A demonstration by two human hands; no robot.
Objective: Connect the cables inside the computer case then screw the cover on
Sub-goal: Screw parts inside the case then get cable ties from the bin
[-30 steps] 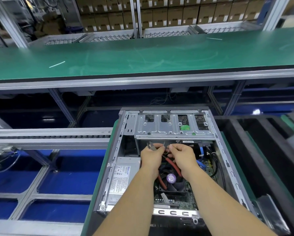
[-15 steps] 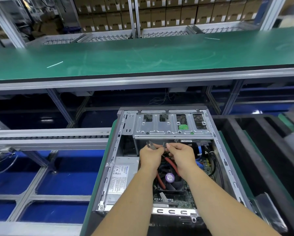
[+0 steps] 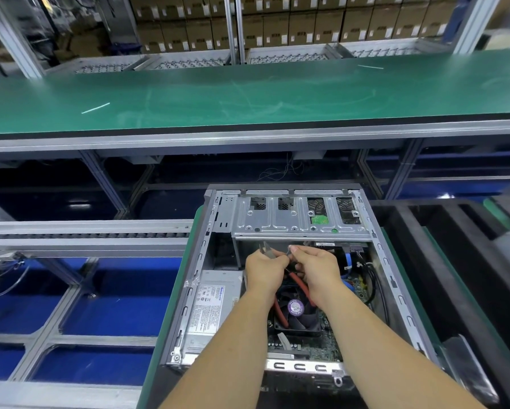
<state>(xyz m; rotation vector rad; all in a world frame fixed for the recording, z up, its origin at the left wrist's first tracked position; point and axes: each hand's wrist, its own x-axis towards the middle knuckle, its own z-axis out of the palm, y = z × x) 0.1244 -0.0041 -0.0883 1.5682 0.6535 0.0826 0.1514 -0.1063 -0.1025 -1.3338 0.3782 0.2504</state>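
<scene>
Both hands (image 3: 292, 270) apparently still together over same pliers (image 3: 280, 262)

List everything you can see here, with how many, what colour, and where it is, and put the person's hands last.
Open grey metal computer case: one, lower centre, on a green-edged carrier.
Silver power supply box: one, left inside the case.
Black cooler fan with purple hub: one, middle of the case.
Red-handled cutting pliers: one, between the hands.
Blue flat cable: one, right inside the case.
Green workbench mat: one, across the back.
Brown cardboard boxes: many, stacked on far shelves.
Left hand: grips the pliers.
Right hand: pinches something small at the pliers' tip.
</scene>
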